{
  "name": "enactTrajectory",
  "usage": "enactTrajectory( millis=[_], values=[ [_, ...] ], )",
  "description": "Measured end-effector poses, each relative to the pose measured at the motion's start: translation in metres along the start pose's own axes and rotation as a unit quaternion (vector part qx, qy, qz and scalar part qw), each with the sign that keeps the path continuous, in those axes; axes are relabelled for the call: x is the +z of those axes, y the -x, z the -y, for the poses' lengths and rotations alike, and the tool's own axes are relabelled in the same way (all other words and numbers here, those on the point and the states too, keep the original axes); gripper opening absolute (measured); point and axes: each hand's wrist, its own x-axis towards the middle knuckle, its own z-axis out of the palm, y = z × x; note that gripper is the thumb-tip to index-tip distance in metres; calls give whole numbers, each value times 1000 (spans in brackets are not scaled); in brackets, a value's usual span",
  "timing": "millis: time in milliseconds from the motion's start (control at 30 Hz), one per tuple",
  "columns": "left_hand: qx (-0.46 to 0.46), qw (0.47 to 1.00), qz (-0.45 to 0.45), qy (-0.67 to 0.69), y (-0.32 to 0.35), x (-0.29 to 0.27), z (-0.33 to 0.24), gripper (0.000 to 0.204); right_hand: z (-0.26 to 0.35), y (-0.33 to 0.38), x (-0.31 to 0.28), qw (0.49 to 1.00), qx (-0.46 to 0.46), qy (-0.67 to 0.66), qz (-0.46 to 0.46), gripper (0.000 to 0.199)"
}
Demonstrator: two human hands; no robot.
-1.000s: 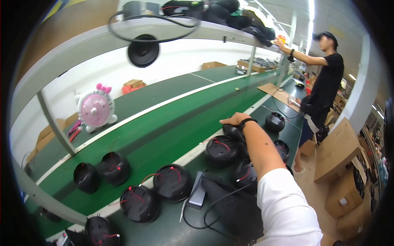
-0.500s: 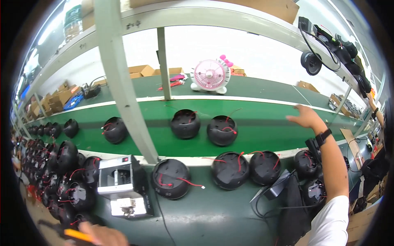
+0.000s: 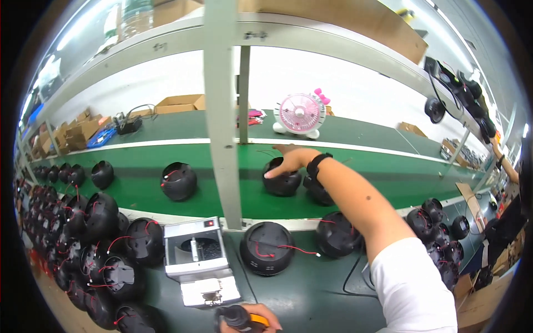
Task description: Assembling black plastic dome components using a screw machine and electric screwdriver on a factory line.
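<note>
My right hand [image 3: 293,162] reaches over the green conveyor to a round black housing [image 3: 283,186]. Its thumb lies at the housing's rim and the fingers extend past the far side, apart from the thumb. A second black housing [image 3: 318,194] is partly hidden under my wrist. At the lower edge, my left hand [image 3: 262,317] is closed around a black and orange hand tool [image 3: 236,317], seen nearly end-on, so its exact kind is unclear. Just ahead of it stands a silver and black box-shaped device [image 3: 195,250]. Beside that, a black housing [image 3: 267,248] with red wires rests on the bench.
Many black housings [image 3: 119,275] crowd the left side, and several more [image 3: 436,222] sit at the right. A grey post [image 3: 223,122] rises before the conveyor [image 3: 355,158]. On the far shelf stands a pink and white fan [image 3: 300,112]. Another person's arm [image 3: 506,164] shows at far right.
My right hand has moved left from over the conveyor to the black housing. My left hand has come rightward with the tool. The whole view has shifted, with the post now further right.
</note>
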Motion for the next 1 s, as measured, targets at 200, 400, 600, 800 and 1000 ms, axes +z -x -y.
enactTrajectory(
  millis=[200,400,600,800,1000],
  values=[
    [-13,1000,26,-5,3,-2,2,97,7,-7,34,993,118,-28,10,135],
    [-6,998,43,37,1,-6,13,90,2,27,42,997,-7,-35,-69,125],
    [50,998,-38,-15,8,-7,-9,93,33,155,-12,938,-255,-123,-200,111],
    [302,939,-143,-84,55,-3,-56,95,35,326,30,892,-338,-281,-106,121],
    [326,913,-100,-223,53,27,-79,73,43,394,150,802,-225,-553,7,119]
  ],
)
